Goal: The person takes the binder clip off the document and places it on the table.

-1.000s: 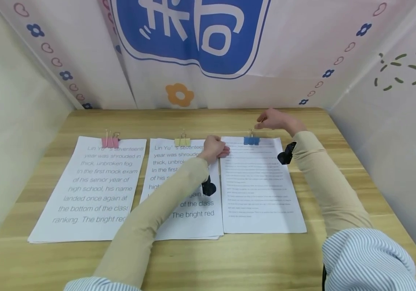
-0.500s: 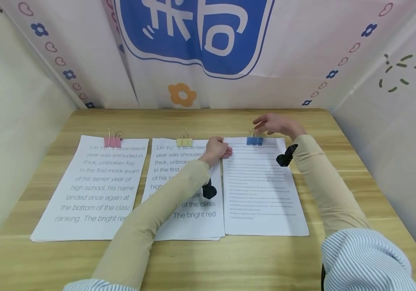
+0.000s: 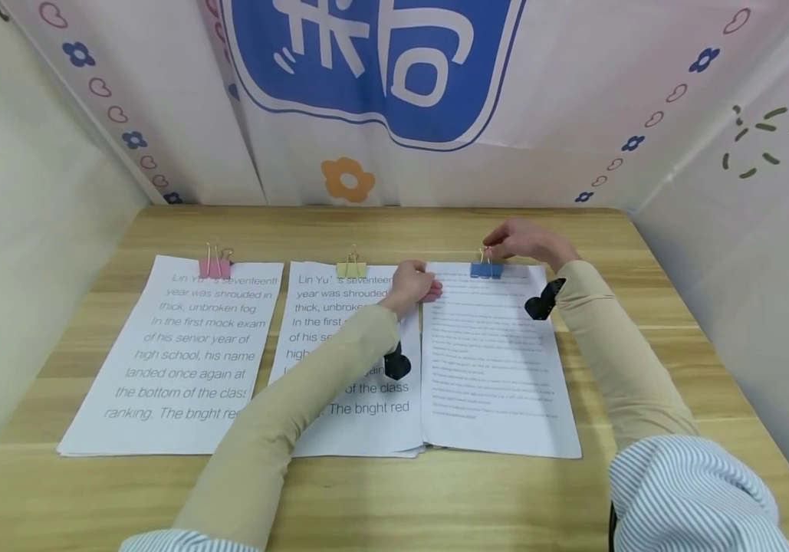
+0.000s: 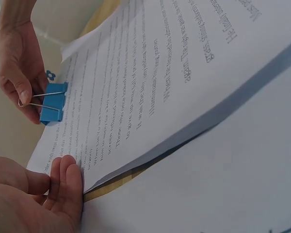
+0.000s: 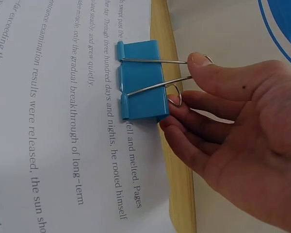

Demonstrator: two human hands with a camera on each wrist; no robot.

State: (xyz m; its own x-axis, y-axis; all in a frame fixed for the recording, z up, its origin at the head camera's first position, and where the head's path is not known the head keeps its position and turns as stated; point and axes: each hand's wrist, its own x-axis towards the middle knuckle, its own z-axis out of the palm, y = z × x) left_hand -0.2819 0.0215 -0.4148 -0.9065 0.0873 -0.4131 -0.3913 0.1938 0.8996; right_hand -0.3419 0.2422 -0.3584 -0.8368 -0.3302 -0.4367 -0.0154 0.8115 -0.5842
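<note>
From the head view I see the right hand (image 3: 528,244) at the far edge of the rightmost paper stack (image 3: 498,360), its fingers pinching the wire handles of the blue binder clip (image 3: 486,269) that sits on the stack's top edge, while the left hand (image 3: 413,285) presses its curled fingers on the stack's upper left corner; a yellow clip (image 3: 351,269) and a pink clip (image 3: 215,267) hold the two stacks to the left on the table (image 3: 394,222). From the left wrist view I see the left hand's fingertips (image 4: 70,177) resting flat at the sheet edge, the near sheets lifting a little off the table. From the right wrist view the thumb (image 5: 218,73) and fingers squeeze the two wire loops together, the clip's mouth seated over the paper edge. I judge the squeeze should be even on both handles, with the left hand keeping the sheets squared so none slide out. Against the frame one second ago, the right hand has dropped from hovering beyond the clip onto its handles, and the stack's near edge has shifted slightly.
</note>
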